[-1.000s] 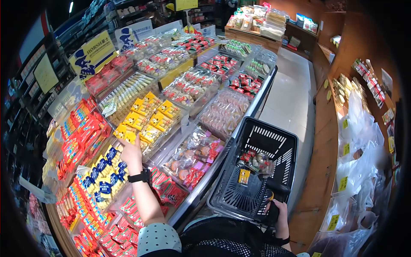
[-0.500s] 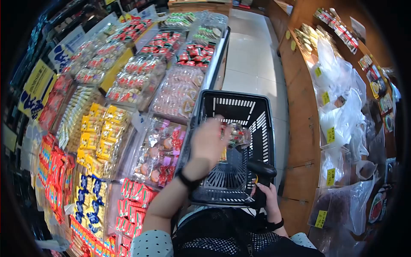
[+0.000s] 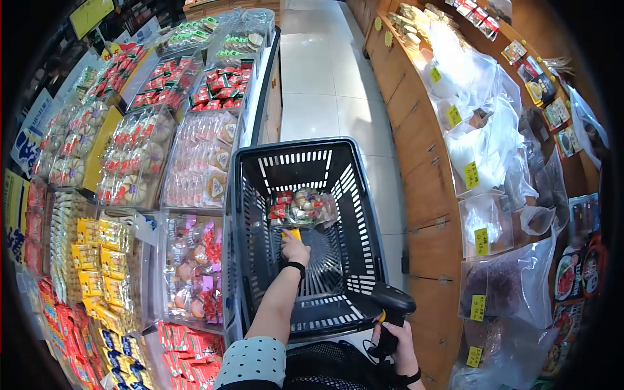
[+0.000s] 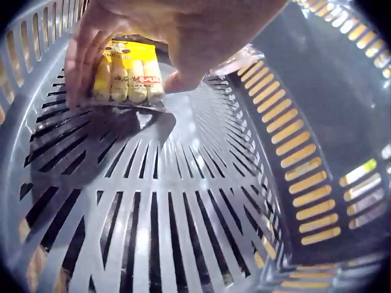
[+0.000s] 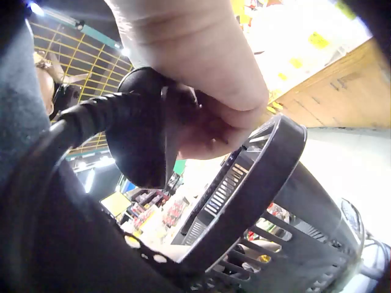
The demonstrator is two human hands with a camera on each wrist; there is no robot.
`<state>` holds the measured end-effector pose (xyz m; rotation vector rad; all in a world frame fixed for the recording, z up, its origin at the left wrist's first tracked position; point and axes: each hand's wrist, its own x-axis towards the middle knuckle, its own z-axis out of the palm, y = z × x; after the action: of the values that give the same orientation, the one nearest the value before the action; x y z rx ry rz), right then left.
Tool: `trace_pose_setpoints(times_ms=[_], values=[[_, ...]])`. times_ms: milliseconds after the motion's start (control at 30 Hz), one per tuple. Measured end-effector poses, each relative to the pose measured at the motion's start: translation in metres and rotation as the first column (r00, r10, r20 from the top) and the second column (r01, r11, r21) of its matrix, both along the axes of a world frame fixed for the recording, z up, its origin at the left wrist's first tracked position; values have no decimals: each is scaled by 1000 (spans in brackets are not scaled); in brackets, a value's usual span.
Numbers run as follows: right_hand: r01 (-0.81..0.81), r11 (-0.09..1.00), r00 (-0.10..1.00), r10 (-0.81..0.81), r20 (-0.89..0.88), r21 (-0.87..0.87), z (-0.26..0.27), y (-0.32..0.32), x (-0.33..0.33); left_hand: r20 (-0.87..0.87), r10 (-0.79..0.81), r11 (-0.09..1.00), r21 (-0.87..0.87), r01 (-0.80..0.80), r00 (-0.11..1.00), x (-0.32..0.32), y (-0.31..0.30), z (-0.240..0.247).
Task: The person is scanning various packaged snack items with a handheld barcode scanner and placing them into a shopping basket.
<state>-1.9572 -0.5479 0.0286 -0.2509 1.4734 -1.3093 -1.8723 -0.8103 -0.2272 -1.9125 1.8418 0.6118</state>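
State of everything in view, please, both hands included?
Left hand: curled round the yellow packet.
Yellow packet: wrapped, gripped inside the basket.
Right hand: gripping the black device.
Black device: held.
Basket: upright, open-topped, partly filled.
Red packets: wrapped, in the basket.
Display bins: stocked.

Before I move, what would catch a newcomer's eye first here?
Probably the big black basket in the middle, with the left hand inside, its fingers around a yellow packet. Next, likely the bright display on the left, where yellow packs stand out above red ones. At the basket's near right corner, the right hand grips a black corded device.
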Motion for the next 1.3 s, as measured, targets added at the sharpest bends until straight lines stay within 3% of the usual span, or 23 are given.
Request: trace_pose_setpoints(times_ms=[100, 167, 200, 233, 267, 333, 367, 433, 533, 567, 600, 700, 767, 800, 867, 933, 1000, 1033, 1133, 1200, 1233, 1267, 1300], values=[[132, 991, 991, -132, 1, -39, -2, 3, -5, -129, 133, 991, 21, -131, 983, 13, -6, -9], [105, 991, 994, -102, 30, -83, -8, 2, -14, -281, 34, 993, 117, 0, 959, 26, -16, -35], [87, 990, 995, -81, 58, -113, -8, 1, -16, -492, 54, 981, 190, 47, 869, 33, -15, 19], [69, 987, 995, -57, 85, -147, -5, -6, -17, -575, 250, 931, 364, -29, 779, 36, -12, 60], [30, 984, 993, -10, 115, -174, -11, -9, -21, -613, 441, 844, 532, -70, 656, 39, -9, 96], [25, 972, 980, 21, 196, -232, -18, -19, -24, -761, 471, 799, 582, 151, 445, 51, -7, 160], [-30, 963, 978, 83, 192, -268, -16, -25, -25, -854, 458, 851, 501, 156, 245, 62, 8, 211], [-98, 941, 964, 170, 204, -325, -5, -37, -22, -853, 495, 843, 426, 327, -164, 89, 25, 241], [-221, 890, 922, 324, 213, -399, 15, -50, -8, -519, 519, 848, 414, 332, -679, 135, 81, 288], [-276, 850, 900, 393, 192, -448, 25, -52, 0, -389, 520, 843, 380, 381, -761, 146, 92, 283], [-327, 805, 873, 458, 167, -495, 34, -55, 8, -317, 513, 858, 183, 479, -797, 157, 94, 275], [-500, 702, 747, 646, 157, -507, 53, -58, 34, -507, 285, 944, 297, 145, -814, 191, 132, 295], [-637, 618, 622, 765, 166, -462, 67, -58, 53, -772, 56, 960, 216, -179, -633, 205, 145, 299], [-674, 600, 593, 787, 169, -431, 73, -56, 64, -772, 28, 954, 210, -213, -635, 214, 150, 299], [-717, 564, 535, 822, 196, -410, 76, -57, 80, -885, -282, 928, -153, -340, -370, 230, 154, 294], [-735, 543, 510, 837, 198, -405, 68, -58, 90, -868, -310, 900, -137, -414, -389, 241, 164, 293], [-750, 572, 544, 819, 181, -331, 62, -60, 93, -929, -371, 792, -305, -529, -20, 254, 174, 304], [-750, 590, 574, 805, 149, -300, 66, -58, 96, -958, -211, 826, -68, -559, -195, 258, 179, 304], [-741, 613, 600, 788, 137, -274, 54, -58, 92, -934, -303, 693, -77, -716, -192, 287, 166, 293], [-725, 629, 622, 773, 128, -280, 50, -58, 90, -890, -350, 613, 17, -790, -290, 310, 151, 309], [-716, 648, 639, 758, 129, -260, 49, -60, 89, -888, -441, 468, -102, -878, -133, 329, 134, 291], [-707, 666, 656, 744, 131, -240, 49, -62, 86, -949, -314, 409, -134, -903, -1, 345, 128, 299], [-691, 685, 677, 725, 126, -231, 46, -62, 83, -960, -24, 212, -276, -937, 278, 352, 121, 320]])
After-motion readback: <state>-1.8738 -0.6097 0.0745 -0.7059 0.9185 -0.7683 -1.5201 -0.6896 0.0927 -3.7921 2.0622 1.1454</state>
